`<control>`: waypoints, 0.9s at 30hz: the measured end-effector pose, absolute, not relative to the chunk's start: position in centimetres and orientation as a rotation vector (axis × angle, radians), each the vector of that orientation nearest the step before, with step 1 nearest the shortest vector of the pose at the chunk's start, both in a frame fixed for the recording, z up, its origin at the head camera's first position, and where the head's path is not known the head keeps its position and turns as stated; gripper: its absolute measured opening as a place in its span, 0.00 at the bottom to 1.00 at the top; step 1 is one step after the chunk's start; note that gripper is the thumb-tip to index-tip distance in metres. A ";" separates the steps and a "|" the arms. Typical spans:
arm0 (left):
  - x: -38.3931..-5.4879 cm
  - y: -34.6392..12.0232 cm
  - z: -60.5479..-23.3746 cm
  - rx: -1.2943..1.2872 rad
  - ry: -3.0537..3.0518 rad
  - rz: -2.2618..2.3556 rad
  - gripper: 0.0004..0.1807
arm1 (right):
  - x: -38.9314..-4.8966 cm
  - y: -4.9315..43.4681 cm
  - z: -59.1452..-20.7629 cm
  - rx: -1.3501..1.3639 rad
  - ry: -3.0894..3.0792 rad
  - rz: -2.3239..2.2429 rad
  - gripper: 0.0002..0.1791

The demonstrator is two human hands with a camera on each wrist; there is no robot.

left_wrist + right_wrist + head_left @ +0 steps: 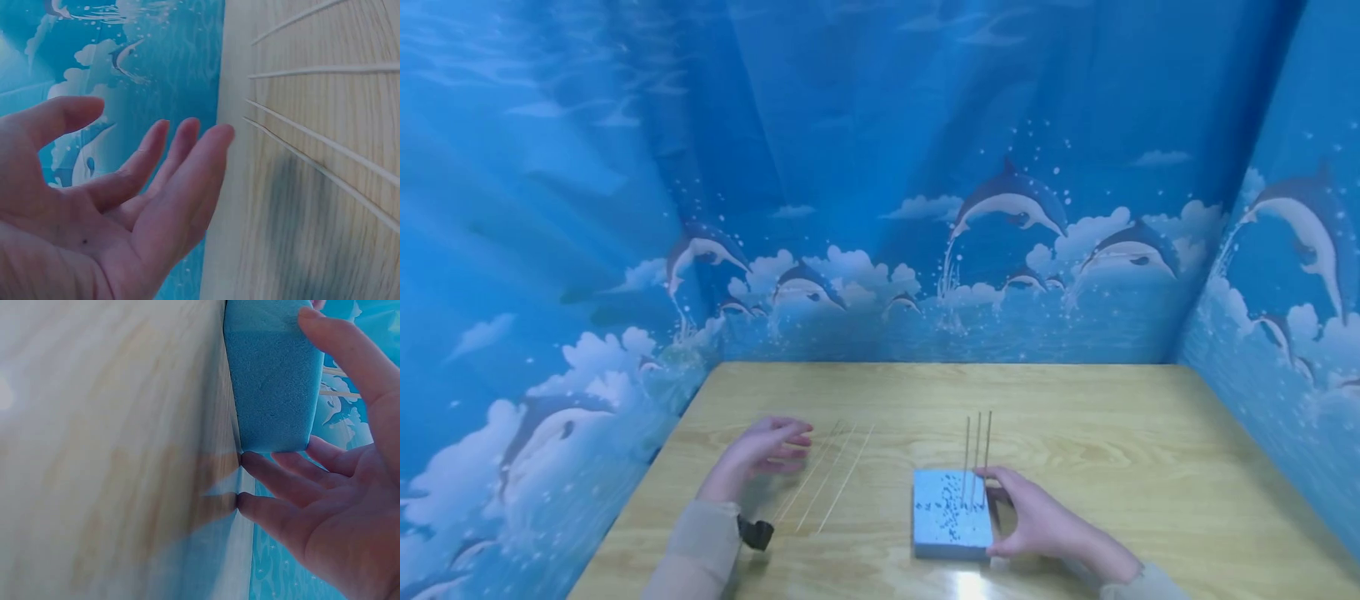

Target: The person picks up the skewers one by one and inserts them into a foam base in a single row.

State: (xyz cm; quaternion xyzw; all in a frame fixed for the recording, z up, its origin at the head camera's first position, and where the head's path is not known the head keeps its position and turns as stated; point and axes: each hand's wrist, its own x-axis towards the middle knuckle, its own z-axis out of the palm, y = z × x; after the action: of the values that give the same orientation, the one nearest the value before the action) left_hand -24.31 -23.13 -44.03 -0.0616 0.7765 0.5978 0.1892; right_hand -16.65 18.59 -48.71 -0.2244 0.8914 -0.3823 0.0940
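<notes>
A blue foam block [951, 521] with many small dark holes in its top lies on the table. Three thin sticks [977, 458] stand upright in it, towards its right side. My right hand [1037, 512] grips the block from the right, with the thumb [344, 344] at its near edge and fingers round the far side. To the left, several thin pale sticks [827, 479] lie roughly side by side on the wood. My left hand [767, 450] hovers beside them, holding nothing, its fingers loosely bent and apart in the left wrist view.
The light wooden table [1112, 433] reaches back to a blue curtain [850, 167] printed with dolphins and clouds, which also hangs on both sides. A black strap piece [756, 532] sits at my left wrist. Light glares off the table's front.
</notes>
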 end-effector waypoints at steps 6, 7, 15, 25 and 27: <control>-24.6 -23.5 -44.7 -0.146 2.189 1.626 0.27 | -16.4 18.7 -49.1 -0.657 2.658 -1.130 0.57; -24.7 -23.6 -44.9 -0.141 2.191 1.615 0.28 | -16.4 18.7 -49.1 -0.659 2.661 -1.130 0.57; -25.8 -24.0 -46.3 -0.196 2.163 1.590 0.31 | -16.4 18.9 -48.9 -0.678 2.661 -1.139 0.58; -26.6 -23.8 -46.5 -0.171 2.142 1.561 0.26 | -16.7 18.8 -48.9 -0.651 2.631 -1.148 0.58; -26.6 -23.8 -46.5 -0.169 2.162 1.546 0.25 | -16.7 18.8 -48.9 -0.670 2.634 -1.147 0.58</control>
State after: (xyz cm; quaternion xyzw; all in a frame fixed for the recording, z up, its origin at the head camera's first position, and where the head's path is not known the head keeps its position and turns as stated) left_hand -26.55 -23.80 -46.54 -0.0616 0.7888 0.5638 0.2369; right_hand -16.73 18.80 -48.89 -0.2259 0.8888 -0.3871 0.0956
